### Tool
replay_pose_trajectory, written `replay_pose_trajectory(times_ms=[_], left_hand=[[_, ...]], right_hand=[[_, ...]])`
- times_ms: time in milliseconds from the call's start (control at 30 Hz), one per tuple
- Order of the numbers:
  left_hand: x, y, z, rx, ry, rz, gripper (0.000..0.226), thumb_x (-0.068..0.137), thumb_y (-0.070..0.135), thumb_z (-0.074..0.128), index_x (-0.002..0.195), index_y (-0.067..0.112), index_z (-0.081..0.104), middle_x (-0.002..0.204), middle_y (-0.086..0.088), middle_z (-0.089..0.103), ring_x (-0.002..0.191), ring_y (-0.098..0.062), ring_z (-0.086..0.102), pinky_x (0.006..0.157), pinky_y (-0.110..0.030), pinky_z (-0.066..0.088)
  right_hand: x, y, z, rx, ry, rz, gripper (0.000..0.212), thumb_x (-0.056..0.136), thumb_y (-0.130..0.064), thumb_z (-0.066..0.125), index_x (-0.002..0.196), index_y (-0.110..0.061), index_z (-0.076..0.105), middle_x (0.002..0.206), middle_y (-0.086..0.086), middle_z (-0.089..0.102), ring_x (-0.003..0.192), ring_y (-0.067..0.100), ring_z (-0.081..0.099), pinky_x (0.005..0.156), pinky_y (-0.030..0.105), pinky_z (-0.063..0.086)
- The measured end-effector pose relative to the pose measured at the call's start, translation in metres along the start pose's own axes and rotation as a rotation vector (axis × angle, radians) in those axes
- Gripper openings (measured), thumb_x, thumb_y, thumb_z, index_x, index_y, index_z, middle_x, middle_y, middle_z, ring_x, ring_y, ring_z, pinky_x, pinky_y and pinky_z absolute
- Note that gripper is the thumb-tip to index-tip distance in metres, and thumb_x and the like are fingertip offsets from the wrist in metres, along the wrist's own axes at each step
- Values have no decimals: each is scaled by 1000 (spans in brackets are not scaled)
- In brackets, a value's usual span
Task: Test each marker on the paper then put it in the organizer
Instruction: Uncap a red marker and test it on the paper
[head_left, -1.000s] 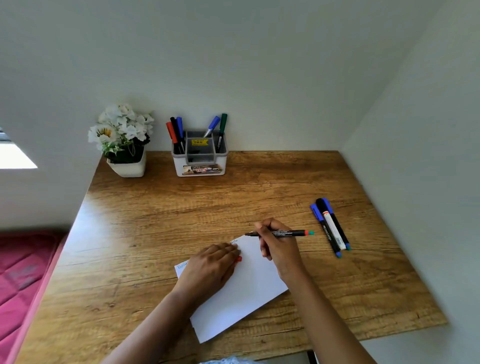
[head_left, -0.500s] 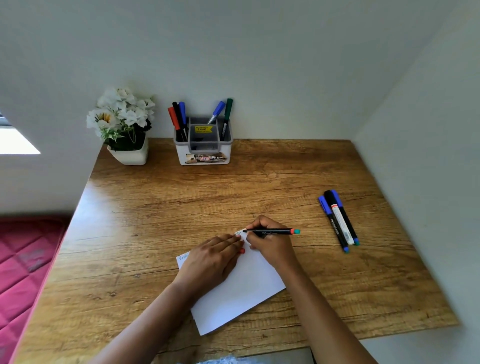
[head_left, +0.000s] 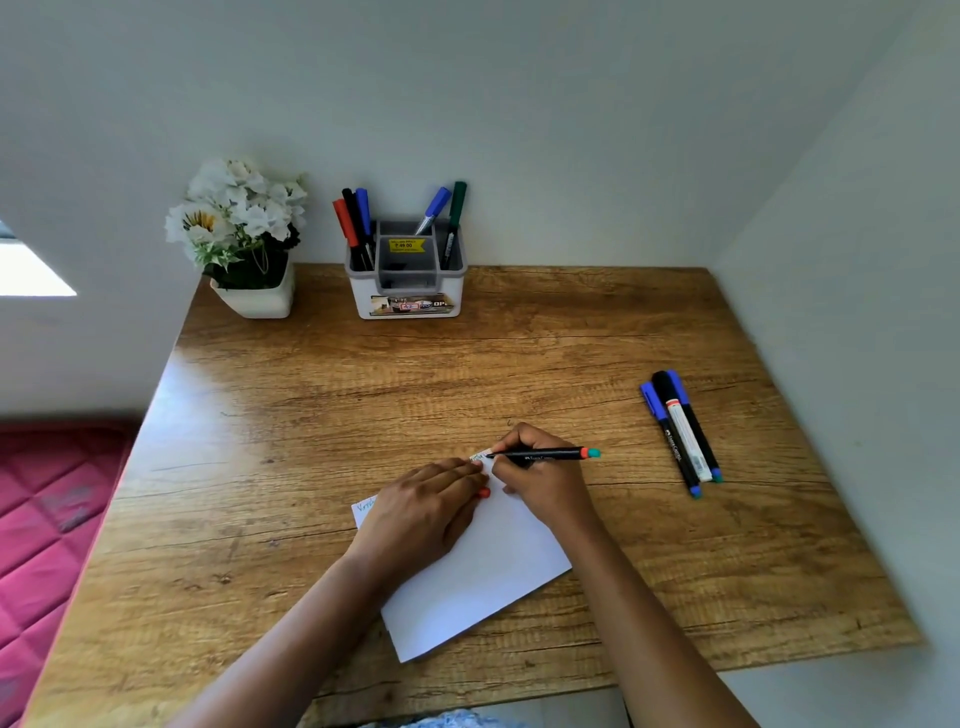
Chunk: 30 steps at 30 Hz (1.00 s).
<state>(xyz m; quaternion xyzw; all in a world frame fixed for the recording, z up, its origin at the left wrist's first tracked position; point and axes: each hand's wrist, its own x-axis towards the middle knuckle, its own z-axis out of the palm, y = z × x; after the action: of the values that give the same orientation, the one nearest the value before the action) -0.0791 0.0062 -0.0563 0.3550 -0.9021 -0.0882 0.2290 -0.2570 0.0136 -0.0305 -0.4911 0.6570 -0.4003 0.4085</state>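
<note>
Right hand pinches a black marker, tip on the paper's far corner, writing a test mark. Left hand lies flat, fingers straight, pinning the sheet steady. Organizer waits by the wall.

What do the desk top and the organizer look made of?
Desk top: wood or wood-look laminate, semi-gloss; grain lines and a glare patch show. Organizer: likely moulded plastic, white smooth shell with grey insert, printed sticker on front.
</note>
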Motion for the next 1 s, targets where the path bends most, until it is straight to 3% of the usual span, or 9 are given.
replay_pose_trajectory(times_ms=[400, 700, 1000], left_hand=[[0, -2, 4, -16, 11, -1, 29, 91, 31, 48, 104, 19, 71, 112, 4, 69, 105, -14, 64, 81, -27, 54], [-1, -2, 5, -18, -1, -5, 30, 93, 32, 47, 106, 18, 70, 113, 3, 69, 106, -15, 64, 82, -28, 54], [-2, -3, 4, -33, -17, -15, 31, 93, 32, 46, 107, 18, 70, 114, 3, 68, 108, -14, 63, 83, -27, 53]], right_hand=[[-1, 0, -1, 42, -2, 17, 22, 81, -4, 67, 72, -24, 64, 73, -7, 65, 66, -2, 62, 58, 24, 58], [1, 0, 0, 43, 10, 28, 15, 80, -3, 67, 74, -16, 64, 70, -5, 63, 64, 3, 61, 59, 25, 58], [1, 0, 1, 60, 39, 44, 18, 80, -2, 67, 73, -18, 62, 71, -5, 63, 63, -2, 61, 58, 23, 58]])
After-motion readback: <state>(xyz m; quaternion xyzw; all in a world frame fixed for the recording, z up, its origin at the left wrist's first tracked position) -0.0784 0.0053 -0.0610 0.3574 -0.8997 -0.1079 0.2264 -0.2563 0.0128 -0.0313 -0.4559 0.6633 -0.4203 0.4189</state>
